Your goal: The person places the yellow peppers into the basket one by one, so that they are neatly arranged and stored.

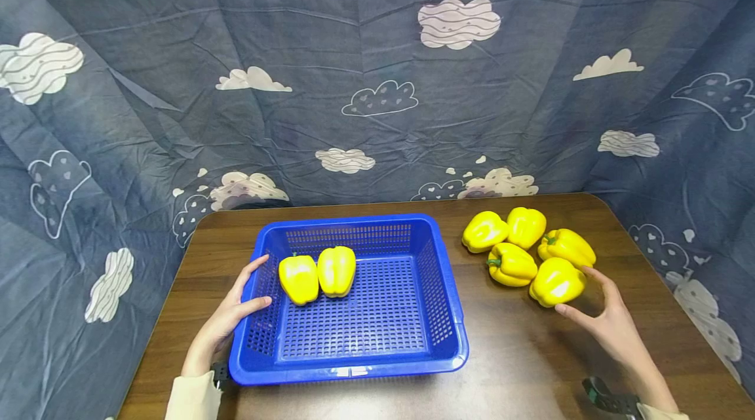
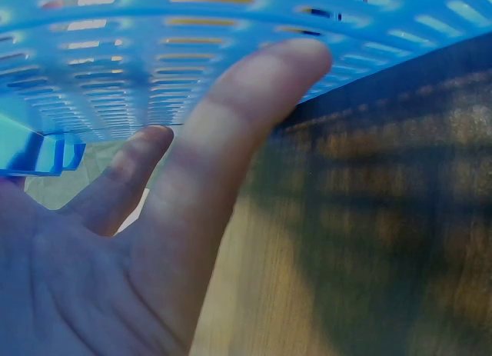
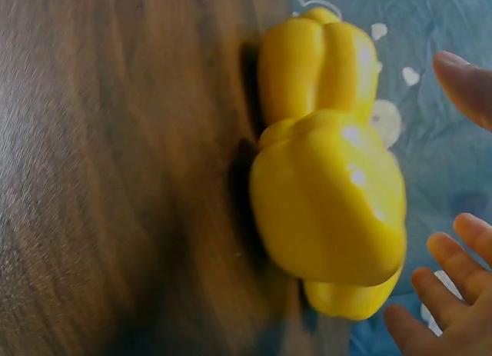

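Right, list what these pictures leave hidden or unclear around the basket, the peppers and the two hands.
- Head view: whether the right hand touches the nearest pepper; the fingers sit too close behind it to tell.
- Right wrist view: the rest of the pile; the nearest pepper blocks most of it.
- Left wrist view: the two peppers in the blue basket; its blurred wall fills the frame.
- Left wrist view: the left hand; its other fingers are cut off by the frame edge.

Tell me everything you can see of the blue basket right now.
The blue basket is a rectangular plastic crate with perforated walls and floor and a solid rolled rim. It sits upright on the wooden table, left of centre. Two yellow bell peppers lie side by side in its far left corner. The left hand rests open against its left wall, fingers straight.
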Demonstrator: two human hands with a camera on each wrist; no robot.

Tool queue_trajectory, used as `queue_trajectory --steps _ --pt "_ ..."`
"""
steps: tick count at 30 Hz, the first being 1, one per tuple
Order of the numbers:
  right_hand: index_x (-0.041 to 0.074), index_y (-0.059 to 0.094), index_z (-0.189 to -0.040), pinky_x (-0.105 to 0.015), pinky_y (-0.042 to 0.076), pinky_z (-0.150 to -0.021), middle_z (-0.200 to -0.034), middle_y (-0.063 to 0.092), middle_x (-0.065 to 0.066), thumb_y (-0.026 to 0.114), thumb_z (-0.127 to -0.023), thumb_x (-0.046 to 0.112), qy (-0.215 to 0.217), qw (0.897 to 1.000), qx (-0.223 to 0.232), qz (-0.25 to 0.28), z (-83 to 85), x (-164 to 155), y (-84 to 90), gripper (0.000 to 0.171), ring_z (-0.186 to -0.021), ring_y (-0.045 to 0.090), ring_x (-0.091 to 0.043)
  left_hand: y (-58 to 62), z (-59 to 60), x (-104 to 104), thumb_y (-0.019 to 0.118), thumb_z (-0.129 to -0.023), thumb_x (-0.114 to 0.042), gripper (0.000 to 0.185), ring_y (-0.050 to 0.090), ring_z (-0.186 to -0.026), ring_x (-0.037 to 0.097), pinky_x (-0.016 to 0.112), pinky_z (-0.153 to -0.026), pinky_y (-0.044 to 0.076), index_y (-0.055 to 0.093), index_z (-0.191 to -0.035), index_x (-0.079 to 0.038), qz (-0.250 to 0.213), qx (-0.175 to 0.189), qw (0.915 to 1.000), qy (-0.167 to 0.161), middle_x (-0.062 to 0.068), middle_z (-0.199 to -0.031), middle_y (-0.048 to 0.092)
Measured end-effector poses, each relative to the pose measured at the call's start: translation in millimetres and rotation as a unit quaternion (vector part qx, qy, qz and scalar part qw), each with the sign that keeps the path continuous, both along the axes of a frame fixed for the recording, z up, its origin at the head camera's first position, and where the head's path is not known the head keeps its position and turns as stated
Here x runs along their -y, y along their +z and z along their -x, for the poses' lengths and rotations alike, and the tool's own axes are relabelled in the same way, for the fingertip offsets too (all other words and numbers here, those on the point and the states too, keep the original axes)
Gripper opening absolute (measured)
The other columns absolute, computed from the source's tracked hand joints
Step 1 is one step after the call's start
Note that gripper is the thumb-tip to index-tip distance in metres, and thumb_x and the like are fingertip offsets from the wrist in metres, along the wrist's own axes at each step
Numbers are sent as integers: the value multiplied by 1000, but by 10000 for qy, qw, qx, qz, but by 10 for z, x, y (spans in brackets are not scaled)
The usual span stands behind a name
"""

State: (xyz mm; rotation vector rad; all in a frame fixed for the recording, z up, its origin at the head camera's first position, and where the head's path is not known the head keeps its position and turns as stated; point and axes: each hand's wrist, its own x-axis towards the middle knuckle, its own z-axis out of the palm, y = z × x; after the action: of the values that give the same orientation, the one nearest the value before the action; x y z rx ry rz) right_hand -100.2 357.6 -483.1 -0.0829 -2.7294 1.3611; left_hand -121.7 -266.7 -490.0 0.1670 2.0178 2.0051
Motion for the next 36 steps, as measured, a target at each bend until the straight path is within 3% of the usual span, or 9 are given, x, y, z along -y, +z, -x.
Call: queue_trajectory --steps 18,27,36 --pt "-10 9 -147 -71 11 -102 -142 9 -43 75 -81 22 -312 9991 144 -264 125 -88 -278 98 -130 11 -60 19 -1 -2 54 -92 -2 74 39 -120 50 55 -82 51 15 -152 -22 -60 26 10000 -51 27 -150 13" --pt "-10 0 -147 -71 13 -102 -142 6 -45 75 -81 25 -405 9981 356 -294 180 -51 -337 106 -130 10 -60 27 2 3 54 -92 -3 74 39 -121 51 55 -82 51 15 -152 -23 -13 56 10000 -44 26 -151 13" --pt "-9 0 -147 -67 22 -101 -142 10 -43 75 -83 21 -546 9978 343 -142 200 -31 -362 103 -128 20 -57 16 0 2 55 -92 -5 75 39 -121 50 55 -82 51 15 -152 -25 27 149 9999 18 24 -151 13"
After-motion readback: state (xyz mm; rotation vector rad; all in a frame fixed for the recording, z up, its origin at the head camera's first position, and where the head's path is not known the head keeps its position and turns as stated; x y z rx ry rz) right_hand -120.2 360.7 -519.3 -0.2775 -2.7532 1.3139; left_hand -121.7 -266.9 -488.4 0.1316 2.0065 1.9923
